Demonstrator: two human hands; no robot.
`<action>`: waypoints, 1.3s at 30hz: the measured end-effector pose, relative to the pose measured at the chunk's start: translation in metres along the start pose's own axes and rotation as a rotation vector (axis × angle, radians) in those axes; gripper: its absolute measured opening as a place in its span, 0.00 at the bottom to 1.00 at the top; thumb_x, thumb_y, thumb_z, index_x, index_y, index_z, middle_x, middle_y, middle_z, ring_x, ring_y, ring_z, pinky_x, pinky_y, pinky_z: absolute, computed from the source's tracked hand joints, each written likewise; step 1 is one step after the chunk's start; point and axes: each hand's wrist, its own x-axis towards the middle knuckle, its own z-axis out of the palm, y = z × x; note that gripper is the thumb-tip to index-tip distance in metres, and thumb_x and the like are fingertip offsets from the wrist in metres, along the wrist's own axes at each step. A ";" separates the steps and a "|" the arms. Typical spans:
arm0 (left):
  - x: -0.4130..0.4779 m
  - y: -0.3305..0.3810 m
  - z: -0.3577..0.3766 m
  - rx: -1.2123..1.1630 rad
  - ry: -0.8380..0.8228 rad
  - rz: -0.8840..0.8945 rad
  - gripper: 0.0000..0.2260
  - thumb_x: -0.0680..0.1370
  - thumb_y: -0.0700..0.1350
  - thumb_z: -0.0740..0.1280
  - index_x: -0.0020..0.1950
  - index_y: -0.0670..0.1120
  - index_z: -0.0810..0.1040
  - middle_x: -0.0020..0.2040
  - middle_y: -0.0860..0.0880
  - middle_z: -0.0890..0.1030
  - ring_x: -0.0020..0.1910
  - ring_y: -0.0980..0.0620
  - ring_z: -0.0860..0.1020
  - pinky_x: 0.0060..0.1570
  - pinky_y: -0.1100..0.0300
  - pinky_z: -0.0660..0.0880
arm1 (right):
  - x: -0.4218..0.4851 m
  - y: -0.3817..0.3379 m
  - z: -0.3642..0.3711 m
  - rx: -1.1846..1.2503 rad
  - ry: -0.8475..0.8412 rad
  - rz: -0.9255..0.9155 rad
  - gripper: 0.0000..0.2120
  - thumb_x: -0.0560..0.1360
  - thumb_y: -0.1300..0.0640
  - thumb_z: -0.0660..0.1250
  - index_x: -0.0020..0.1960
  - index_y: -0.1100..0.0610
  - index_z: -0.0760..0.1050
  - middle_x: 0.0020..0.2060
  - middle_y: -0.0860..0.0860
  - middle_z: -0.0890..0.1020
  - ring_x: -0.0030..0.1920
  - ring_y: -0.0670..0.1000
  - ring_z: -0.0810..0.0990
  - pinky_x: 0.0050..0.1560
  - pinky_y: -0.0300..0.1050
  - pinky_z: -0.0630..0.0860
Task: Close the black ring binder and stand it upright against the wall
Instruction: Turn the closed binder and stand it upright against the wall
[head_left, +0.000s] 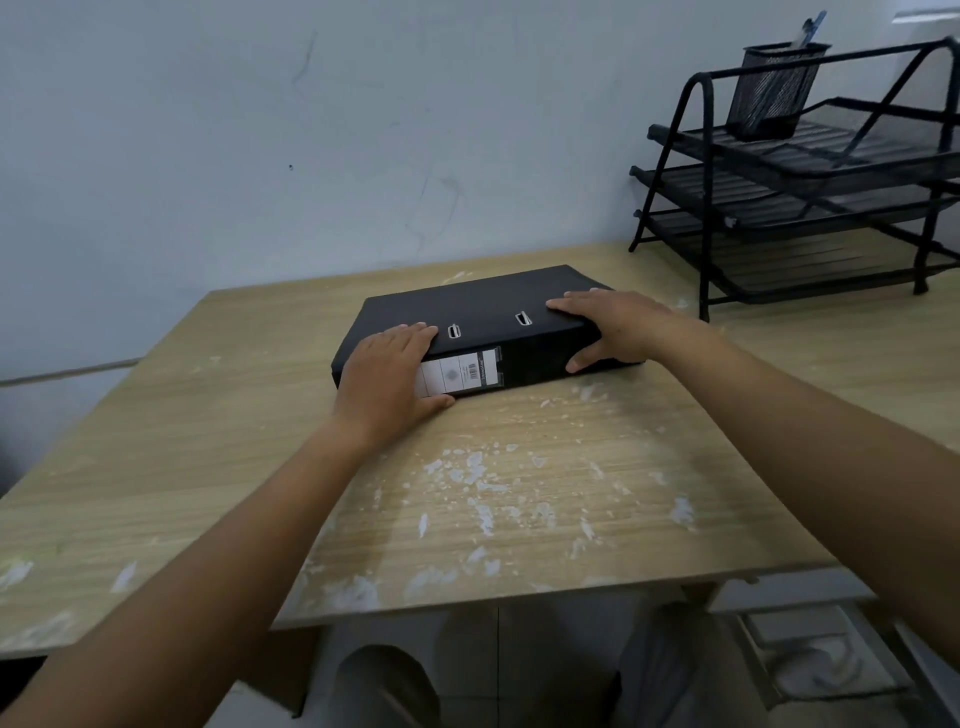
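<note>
**Binder Shut and Gripped at Both Ends, Wall Waiting Behind**

Lying flat on the wooden desk (545, 493), the black ring binder (483, 306) is seen already closed, its labelled spine turned toward the camera and its long axis running left to right, slightly skewed. It is clasped at both ends. The left hand (387, 374) is wrapped over the near-left corner, fingers spread on the top cover and the thumb pressed along the bottom of the spine beside the white label (457, 374). The right hand (613, 327) is laid over the near-right corner, fingers on the cover and the thumb hooked against the spine face. Neither hand is closed into a fist; both are held as open clamps on the binder. Whether the cover is fully latched cannot be told from this angle.

Beyond the fingertips, the far long edge of the binder is pointed at the pale wall (311, 156), with only a narrow strip of bare desk between. The hands are placed about equally near, one at each end, so a lift and tilt would probably be shared evenly. Open room is left to the left of the left hand. To the right of the right hand, a black wire tray rack (800, 192) carrying a mesh pen cup (774, 88) is stood near the wall, well apart but limiting any sideways swing.
</note>
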 end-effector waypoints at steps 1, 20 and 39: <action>0.001 -0.001 0.000 0.001 -0.007 0.003 0.39 0.68 0.63 0.70 0.74 0.48 0.63 0.73 0.48 0.68 0.73 0.49 0.66 0.72 0.52 0.61 | -0.002 0.001 0.002 -0.003 0.040 0.006 0.45 0.69 0.40 0.73 0.78 0.46 0.55 0.78 0.48 0.59 0.77 0.52 0.58 0.71 0.51 0.62; 0.019 0.006 0.002 0.017 -0.110 0.118 0.43 0.69 0.64 0.70 0.77 0.52 0.54 0.76 0.49 0.64 0.74 0.48 0.64 0.73 0.52 0.61 | -0.040 0.009 0.032 0.478 0.454 0.217 0.36 0.70 0.48 0.75 0.72 0.58 0.64 0.67 0.53 0.72 0.66 0.55 0.72 0.59 0.45 0.69; 0.018 0.009 0.002 0.000 0.001 0.046 0.42 0.66 0.65 0.71 0.75 0.50 0.60 0.73 0.48 0.68 0.71 0.47 0.67 0.70 0.50 0.63 | -0.038 0.004 0.020 0.847 0.509 0.295 0.24 0.70 0.48 0.76 0.55 0.60 0.69 0.49 0.50 0.76 0.50 0.51 0.74 0.37 0.38 0.66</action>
